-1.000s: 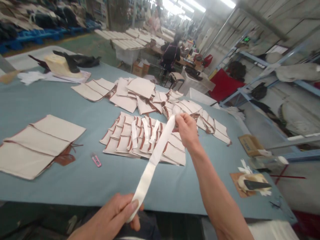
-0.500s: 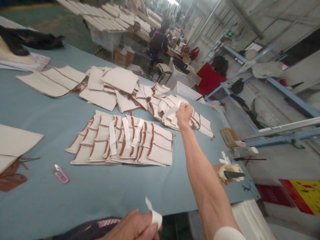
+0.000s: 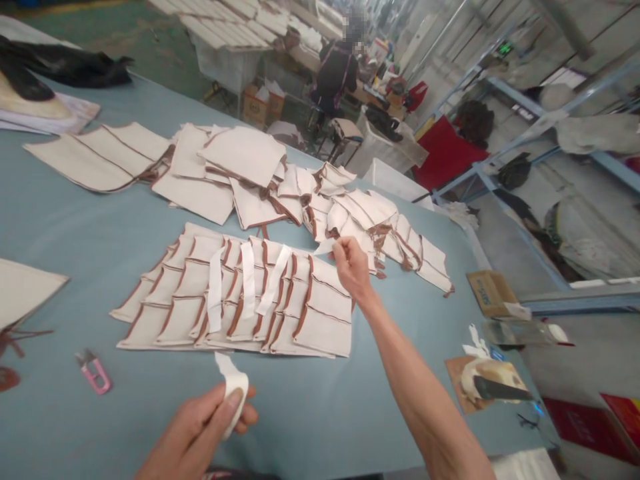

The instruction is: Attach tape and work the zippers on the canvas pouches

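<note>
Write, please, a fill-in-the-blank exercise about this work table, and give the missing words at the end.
1. The left hand holds a curled strip whose colour is ____.
2. Across the overlapping cream panels lie ____ unheld strips.
3. The thread snips are mainly ____.
4. In this view, the snips lie to the ____ of the left hand.

Missing words: white; three; pink; left.

Room between snips (image 3: 91,365) and left hand (image 3: 210,413) — panels (image 3: 231,293) beyond.
</note>
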Tool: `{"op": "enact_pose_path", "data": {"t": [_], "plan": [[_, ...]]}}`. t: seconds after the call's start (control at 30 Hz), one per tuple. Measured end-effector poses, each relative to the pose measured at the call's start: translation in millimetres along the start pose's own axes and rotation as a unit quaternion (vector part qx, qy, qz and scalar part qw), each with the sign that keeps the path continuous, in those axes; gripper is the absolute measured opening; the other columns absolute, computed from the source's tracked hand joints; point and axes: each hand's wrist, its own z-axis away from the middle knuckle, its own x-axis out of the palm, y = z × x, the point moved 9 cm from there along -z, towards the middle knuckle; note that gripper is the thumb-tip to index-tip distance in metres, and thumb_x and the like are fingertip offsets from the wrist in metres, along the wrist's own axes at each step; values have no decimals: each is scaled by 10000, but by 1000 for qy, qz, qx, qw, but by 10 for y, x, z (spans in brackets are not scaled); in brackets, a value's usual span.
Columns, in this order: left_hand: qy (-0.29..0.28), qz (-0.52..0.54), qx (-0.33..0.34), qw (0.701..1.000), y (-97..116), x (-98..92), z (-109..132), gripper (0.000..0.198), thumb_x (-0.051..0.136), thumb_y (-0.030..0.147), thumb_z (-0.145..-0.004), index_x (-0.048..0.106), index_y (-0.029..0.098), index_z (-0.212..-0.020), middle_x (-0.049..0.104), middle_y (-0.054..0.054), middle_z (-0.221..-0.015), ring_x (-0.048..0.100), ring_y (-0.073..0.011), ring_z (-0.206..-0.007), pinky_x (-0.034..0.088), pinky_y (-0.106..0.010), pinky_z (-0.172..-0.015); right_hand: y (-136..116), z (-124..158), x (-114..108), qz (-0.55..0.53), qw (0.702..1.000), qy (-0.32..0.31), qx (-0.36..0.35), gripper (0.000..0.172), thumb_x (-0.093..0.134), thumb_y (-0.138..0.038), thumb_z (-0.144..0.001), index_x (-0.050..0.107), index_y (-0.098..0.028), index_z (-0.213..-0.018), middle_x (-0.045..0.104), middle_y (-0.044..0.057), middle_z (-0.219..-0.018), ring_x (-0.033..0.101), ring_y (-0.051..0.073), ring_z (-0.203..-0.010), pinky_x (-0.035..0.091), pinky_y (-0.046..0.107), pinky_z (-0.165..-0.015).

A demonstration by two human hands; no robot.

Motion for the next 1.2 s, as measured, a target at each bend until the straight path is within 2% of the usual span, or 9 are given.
{"op": "enact_pose_path", "data": {"t": [0.2, 0.37, 0.5, 0.67, 0.8, 0.9, 1.0, 1.1, 1.2], "plan": [[27, 4, 12, 1000, 90, -143, -83, 643, 628, 825, -932, 861, 240, -1060, 862, -86, -923, 766, -325, -898, 615, -364, -920, -84, 911, 509, 45, 987, -92, -122, 234, 598, -367, -1123, 718, -193, -1021, 777, 52, -976, 754, 191, -886, 622, 345, -822], [25, 14, 34, 999, 191, -185, -39, 578, 642, 760, -964, 844, 224, -1041, 863, -79, -875, 762, -306, -843, 618, -355, -867, -159, 1545, 858, 74, 970, -127, -194, 226, 700, -376, -1093, 733, -197, -1228, 755, 80, -1219, 749, 207, -1023, 668, 389, -886], [25, 17, 48, 998, 201, -209, 68, 529, 662, 711, -975, 845, 222, -1058, 863, -77, -876, 762, -306, -845, 617, -363, -865, -237, 1811, 1023, 111, 966, -120, -202, 235, 690, -363, -1099, 725, -216, -1278, 738, 93, -1297, 743, 215, -1071, 665, 399, -920], [7, 52, 54, 997, 205, -248, 240, 550, 695, 720, -965, 834, 195, -1048, 861, -86, -876, 773, -281, -823, 618, -345, -836, -346, 1933, 1089, 167, 968, -96, -161, 247, 679, -374, -1105, 720, -234, -1304, 725, 99, -1340, 738, 214, -1085, 661, 396, -932], [-14, 155, 38, 987, 240, -319, 354, 514, 760, 653, -963, 817, 159, -1097, 865, -106, -874, 793, -263, -782, 635, -328, -754, -583, 2148, 969, 181, 972, -83, -124, 244, 701, -349, -1090, 720, -180, -1266, 755, 91, -1236, 756, 228, -1058, 665, 419, -915], [-55, 243, 42, 967, 358, -362, 422, 508, 794, 614, -959, 803, 141, -1146, 872, -128, -905, 815, -275, -790, 661, -337, -726, -918, 2382, 760, 160, 978, -79, -111, 161, 623, -259, -1103, 723, -148, -1165, 803, 104, -1070, 786, 248, -969, 672, 406, -848], [-119, 327, 42, 936, 544, -360, 512, 464, 753, 553, -1010, 805, 119, -1165, 878, -156, -942, 835, -286, -807, 690, -363, -759, -1383, 2527, 457, 127, 984, -68, -102, 160, 579, -223, -1103, 696, -178, -1203, 823, 84, -1018, 803, 222, -892, 666, 343, -794], [-185, 387, 14, 903, 725, -304, 642, 453, 590, 465, -1120, 806, 74, -1195, 879, -198, -1029, 855, -290, -874, 706, -390, -848, -1933, 2530, 115, 99, 990, -27, -96, 195, 604, -221, -1088, 652, -204, -1276, 821, 87, -1101, 804, 211, -994, 664, 344, -893], [-239, 427, -44, 871, 837, -207, 783, 586, 381, 458, -1183, 792, 41, -1220, 853, -251, -1180, 859, -309, -970, 716, -454, -897, -2528, 2516, -170, 44, 984, 40, -168, 267, 695, -219, -1033, 654, -232, -1297, 826, 108, -1166, 793, 242, -1096, 657, 399, -974]]}}
